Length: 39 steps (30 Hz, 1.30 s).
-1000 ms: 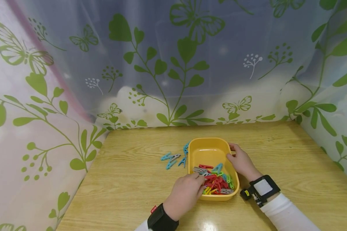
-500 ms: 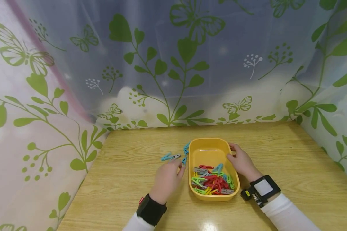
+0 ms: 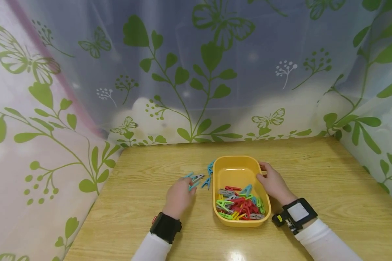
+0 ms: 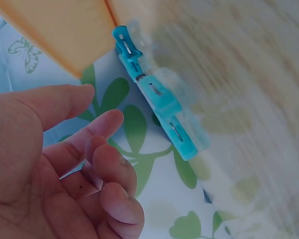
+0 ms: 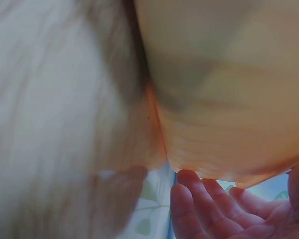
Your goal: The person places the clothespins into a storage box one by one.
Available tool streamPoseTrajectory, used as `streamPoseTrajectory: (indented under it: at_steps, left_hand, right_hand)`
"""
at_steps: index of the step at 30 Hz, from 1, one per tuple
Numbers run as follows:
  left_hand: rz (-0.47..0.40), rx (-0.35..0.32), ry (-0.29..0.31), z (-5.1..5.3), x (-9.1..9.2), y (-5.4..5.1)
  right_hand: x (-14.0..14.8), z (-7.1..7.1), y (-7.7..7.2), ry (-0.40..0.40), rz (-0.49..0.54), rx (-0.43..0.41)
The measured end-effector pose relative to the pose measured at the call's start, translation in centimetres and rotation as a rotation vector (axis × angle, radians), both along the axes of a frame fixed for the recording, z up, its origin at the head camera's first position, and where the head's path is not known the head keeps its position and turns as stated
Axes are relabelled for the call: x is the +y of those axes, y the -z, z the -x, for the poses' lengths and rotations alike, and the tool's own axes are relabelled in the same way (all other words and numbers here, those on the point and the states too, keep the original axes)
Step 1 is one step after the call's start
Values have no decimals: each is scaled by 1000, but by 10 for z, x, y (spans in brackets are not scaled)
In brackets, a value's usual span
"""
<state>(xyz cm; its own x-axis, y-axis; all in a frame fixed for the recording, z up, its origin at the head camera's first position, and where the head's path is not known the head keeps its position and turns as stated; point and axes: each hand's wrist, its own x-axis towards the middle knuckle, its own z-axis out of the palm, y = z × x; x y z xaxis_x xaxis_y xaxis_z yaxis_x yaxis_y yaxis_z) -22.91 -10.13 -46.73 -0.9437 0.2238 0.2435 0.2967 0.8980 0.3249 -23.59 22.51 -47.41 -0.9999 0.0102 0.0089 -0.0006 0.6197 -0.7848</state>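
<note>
A yellow plastic basin (image 3: 238, 163) stands on the table with several clothespins (image 3: 245, 206) heaped at its near end, in red, green, yellow, grey and blue. My right hand (image 3: 274, 185) holds its right rim; in the right wrist view the fingers (image 5: 204, 204) lie against the outer wall. Left of the basin, my left hand (image 3: 179, 197) reaches among loose clothespins, nearest a light blue clothespin (image 3: 194, 186). In the left wrist view its thumb and fingers are apart with nothing between them, and blue clothespins (image 4: 162, 97) lie beyond the fingertips.
A grey clothespin (image 3: 198, 177) and more blue clothespins (image 3: 206, 182) lie between the left hand and the basin. The wooden table (image 3: 143, 163) ends at a patterned curtain (image 3: 170, 119) behind and on both sides.
My left hand has moved from over the heaped clothespins inside the basin, leftward past its rim, to the loose blue clothespins on the table. The right hand and basin have stayed put.
</note>
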Motion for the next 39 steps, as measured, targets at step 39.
streamPoseTrajectory:
  at_steps: [39]
  left_hand:
    - [264, -6, 95, 32, 35, 9]
  right_hand:
    - [2, 1, 1, -2, 17, 5]
